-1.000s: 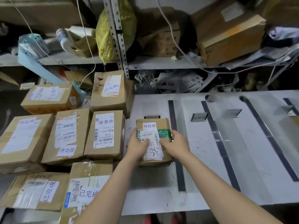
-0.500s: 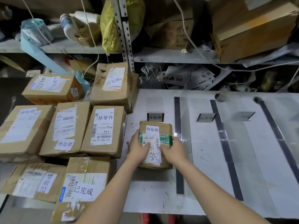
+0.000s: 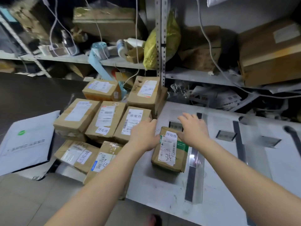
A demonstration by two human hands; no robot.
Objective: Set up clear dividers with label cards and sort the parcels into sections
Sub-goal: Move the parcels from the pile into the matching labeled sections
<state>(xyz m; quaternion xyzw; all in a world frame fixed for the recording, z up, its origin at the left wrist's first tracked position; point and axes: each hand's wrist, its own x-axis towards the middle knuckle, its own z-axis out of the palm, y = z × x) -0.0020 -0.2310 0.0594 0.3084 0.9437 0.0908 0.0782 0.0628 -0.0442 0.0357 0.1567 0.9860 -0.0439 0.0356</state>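
Head view, work surface: a white flat board lies in front of grey metal shelving, crossed by dark strips with clear plastic dividers standing along them
Head view, sorted parcel: a small brown cardboard parcel with a green tape band and white shipping labels lies flat in the leftmost section of the board, just left of the first divider
Head view, label cards: a small dark-framed label card stands just behind that parcel; two more framed cards stand in the sections to the right, their text too blurred to read
Head view, left hand: fingers loosely spread, palm down, holding nothing, its edge touching or just beside the parcel's left top corner
Head view, right hand: fingers spread wide, empty, hovering over the parcel's far right corner
Head view, unsorted stock: a cluster of brown cardboard parcels with white labels sits left of the board, packed side by side
Head view, floor: a white and grey plastic mailer bag lies flat, well left of the cluster
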